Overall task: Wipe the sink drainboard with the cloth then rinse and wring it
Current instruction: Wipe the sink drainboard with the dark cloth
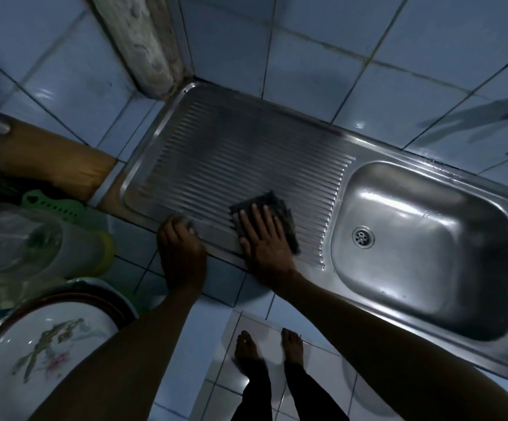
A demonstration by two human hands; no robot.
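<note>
My bare feet [266, 349] stand on the tiled floor below. At my left, a flowered plate [46, 354] sits nearest me. My left hand [181, 247] curls its fingers [182, 223] over the front rim of the steel surface, holding nothing else. My right hand [263, 241] lies flat, fingers [254, 214] straight and spread, pressing the dark cloth [280, 214] onto the ribbed drainboard [231, 153] near its front edge. Just right of the cloth is the sink basin [422, 253] with its drain [362, 237]. Beyond, blue wall tiles [352, 25].
</note>
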